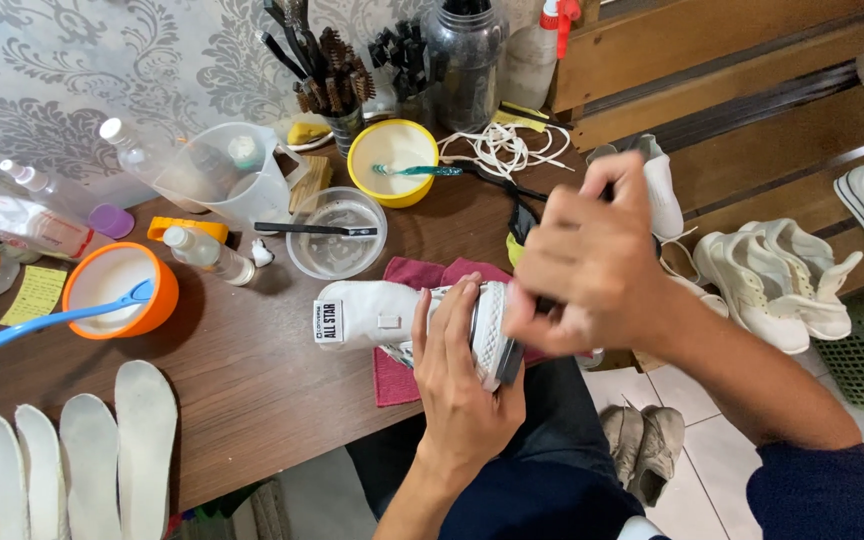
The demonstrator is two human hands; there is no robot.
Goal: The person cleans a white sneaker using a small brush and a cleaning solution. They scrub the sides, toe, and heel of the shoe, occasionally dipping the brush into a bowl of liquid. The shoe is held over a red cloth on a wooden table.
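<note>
White sneaker, toe cap textured

A brown wooden table is covered with four white insoles, an orange bowl, a yellow bowl, a maroon cloth and what seem to be white laces.

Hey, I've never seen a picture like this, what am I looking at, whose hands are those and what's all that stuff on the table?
This is one picture from a camera worn on a person's head, looking down at their own two bare hands. The left hand grips a white sneaker lying on its side over a red cloth on a brown wooden table. The right hand is at the shoe's toe, closed around a thin dark tool that is mostly hidden. Around them: an orange bowl with a blue brush, a yellow bowl, a clear bowl, a measuring jug, bottles and four white insoles. More white shoes lie to the right.
</note>
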